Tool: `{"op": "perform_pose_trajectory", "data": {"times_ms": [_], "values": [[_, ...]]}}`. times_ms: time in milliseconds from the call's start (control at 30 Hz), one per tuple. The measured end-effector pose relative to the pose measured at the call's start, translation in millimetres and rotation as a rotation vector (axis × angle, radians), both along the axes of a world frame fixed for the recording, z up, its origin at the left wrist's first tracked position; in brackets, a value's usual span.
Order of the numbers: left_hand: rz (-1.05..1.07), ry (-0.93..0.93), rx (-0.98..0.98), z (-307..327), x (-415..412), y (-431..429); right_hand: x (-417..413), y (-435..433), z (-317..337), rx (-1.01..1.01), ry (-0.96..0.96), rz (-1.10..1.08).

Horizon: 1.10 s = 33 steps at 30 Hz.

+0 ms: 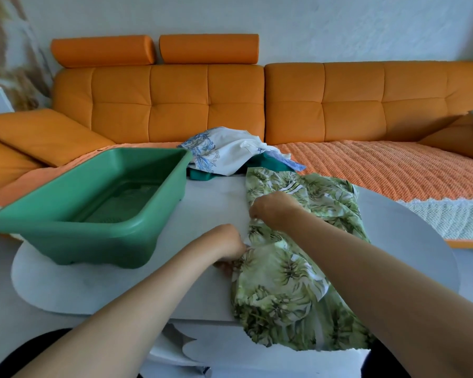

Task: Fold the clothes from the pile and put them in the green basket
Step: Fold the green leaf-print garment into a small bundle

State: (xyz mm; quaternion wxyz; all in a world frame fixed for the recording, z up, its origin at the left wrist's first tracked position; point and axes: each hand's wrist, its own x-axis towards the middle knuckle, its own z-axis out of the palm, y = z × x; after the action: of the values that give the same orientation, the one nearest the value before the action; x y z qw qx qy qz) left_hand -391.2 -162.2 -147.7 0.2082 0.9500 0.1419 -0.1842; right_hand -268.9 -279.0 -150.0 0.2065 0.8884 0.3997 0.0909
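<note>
A green leaf-print garment [290, 268] lies spread over the right half of the white table [210, 203] and hangs over its near edge. My left hand [227, 245] pinches the garment's left edge near the table's middle. A little farther back, my right hand [273, 210] pinches the same edge. The green basket [66, 216] stands on the table's left side with nothing in it. Behind the garment sits the pile [230, 155]: a white cloth with blue print on top of a dark green piece.
An orange sofa [202, 105] with a knitted orange cover runs along the wall behind the table. The table's lower white shelf [175, 347] shows below its near edge.
</note>
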Motion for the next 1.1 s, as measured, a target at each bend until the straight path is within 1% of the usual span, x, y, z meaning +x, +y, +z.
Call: {"op": "perform_pose_trajectory", "data": {"times_ms": [67,133,267,333,400,467,533,633,700,733,767,867,900,933,967,1000,1033,1067,1100], "values": [[-0.015,0.063,-0.057,3.7,-0.9,7.6,4.1,8.6,2.4,0.000,-0.059,-0.057],[-0.073,0.142,-0.078,8.3,-6.9,16.5,7.4,12.0,3.9,0.049,-0.062,-0.129],[-0.287,0.431,-0.107,13.4,-27.7,25.5,15.0,5.8,1.5,0.212,0.007,-0.264],[-0.316,0.474,-0.065,12.8,-34.8,28.5,14.8,5.6,-2.6,0.256,0.084,-0.273],[-0.285,0.422,0.003,12.3,-37.3,34.0,11.4,7.8,-6.8,0.292,0.164,-0.242],[-0.206,0.331,0.018,13.2,-37.0,38.9,5.7,8.3,-9.4,0.336,0.242,-0.229],[-0.114,0.226,-0.058,14.6,-37.7,39.6,-1.2,4.3,-11.2,0.386,0.293,-0.220],[-0.063,0.072,-0.251,12.5,-42.8,32.5,-12.5,-7.5,-12.0,0.410,0.251,-0.158],[-0.016,0.030,-0.388,10.2,-49.0,27.9,-20.6,-17.5,-11.1,0.369,0.270,-0.181],[0.006,0.035,-0.401,8.9,-50.5,28.1,-23.6,-23.2,-12.5,0.348,0.304,-0.212],[0.010,0.058,-0.353,7.8,-50.7,30.8,-25.5,-29.0,-14.9,0.336,0.348,-0.248],[-0.039,0.200,-0.073,12.4,-52.6,39.5,-30.5,-49.2,-22.5,0.299,0.418,-0.353],[-0.055,0.209,0.021,14.8,-52.7,43.1,-33.0,-54.4,-23.3,0.280,0.418,-0.384],[-0.078,0.157,0.111,17.7,-52.6,46.2,-36.5,-57.4,-22.9,0.273,0.404,-0.399],[-0.119,0.029,0.194,17.6,-49.3,49.6,-41.1,-58.6,-20.9,0.281,0.371,-0.390],[-0.172,-0.148,0.233,15.6,-45.3,50.5,-47.0,-57.7,-17.8,0.307,0.326,-0.354],[-0.225,-0.333,0.215,14.9,-43.7,46.5,-52.6,-55.4,-15.6,0.341,0.287,-0.296],[-0.282,-0.481,0.148,14.9,-43.3,39.3,-60.4,-52.9,-12.0,0.374,0.276,-0.232],[-0.356,-0.561,0.080,14.4,-43.0,31.4,-67.9,-50.5,-9.6,0.388,0.299,-0.179]]}}
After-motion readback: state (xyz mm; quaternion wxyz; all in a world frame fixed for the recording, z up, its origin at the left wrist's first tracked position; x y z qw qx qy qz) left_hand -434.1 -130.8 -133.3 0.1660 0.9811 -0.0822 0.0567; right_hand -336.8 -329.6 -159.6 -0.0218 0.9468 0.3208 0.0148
